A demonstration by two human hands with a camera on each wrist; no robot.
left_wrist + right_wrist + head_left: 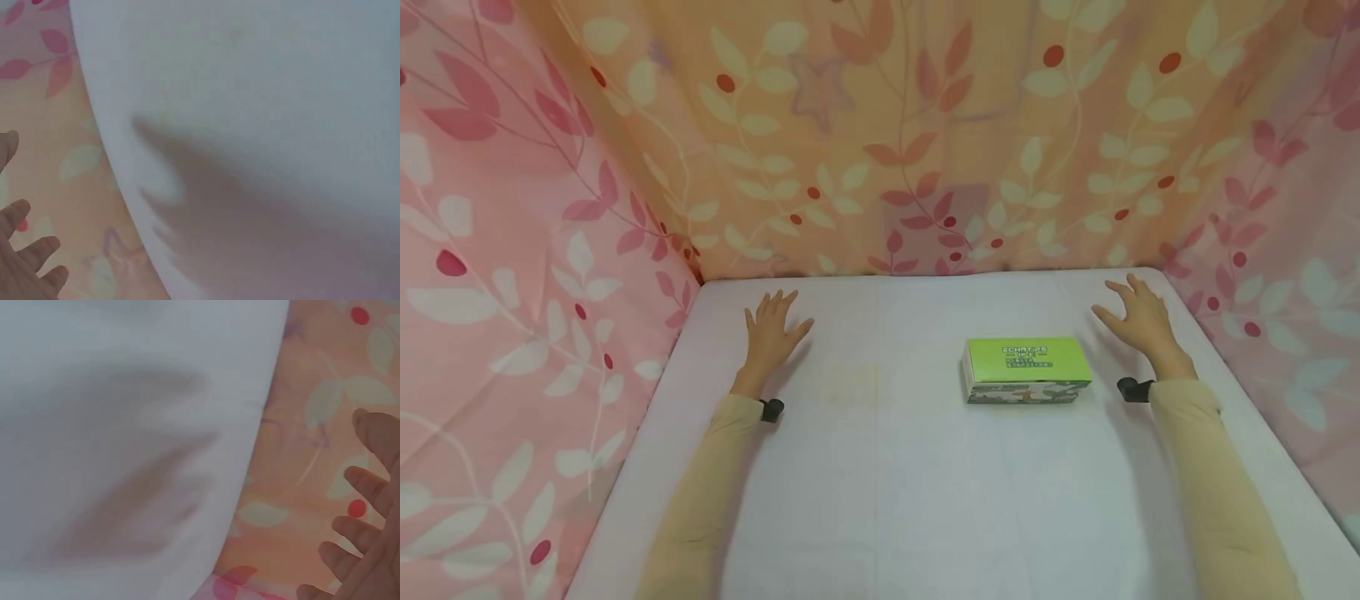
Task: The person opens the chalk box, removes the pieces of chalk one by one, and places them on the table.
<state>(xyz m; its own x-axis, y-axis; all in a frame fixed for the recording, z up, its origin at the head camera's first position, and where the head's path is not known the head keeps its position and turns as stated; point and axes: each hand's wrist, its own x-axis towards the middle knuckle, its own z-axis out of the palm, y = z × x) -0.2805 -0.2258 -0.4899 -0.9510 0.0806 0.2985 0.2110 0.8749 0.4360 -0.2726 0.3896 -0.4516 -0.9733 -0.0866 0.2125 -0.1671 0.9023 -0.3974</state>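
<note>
A green-topped box [1028,367] with printed lettering and patterned sides lies on the white table, right of the middle. My right hand [1138,321] hovers to the right of the box, apart from it, fingers spread and holding nothing. Over the left part of the table my left hand [770,335] is also spread and bare, well away from the box. In the left wrist view the fingers [39,251] show at the lower left edge, with the hand's shadow on the white cloth. The right wrist view has the fingers [362,534] at its right side.
The white table [880,483] ends at a yellow-orange leaf-patterned curtain [895,142] behind. Pink patterned curtains [497,275] stand along the left and right sides. Small black wrist devices [1135,390] stick out from both sleeves.
</note>
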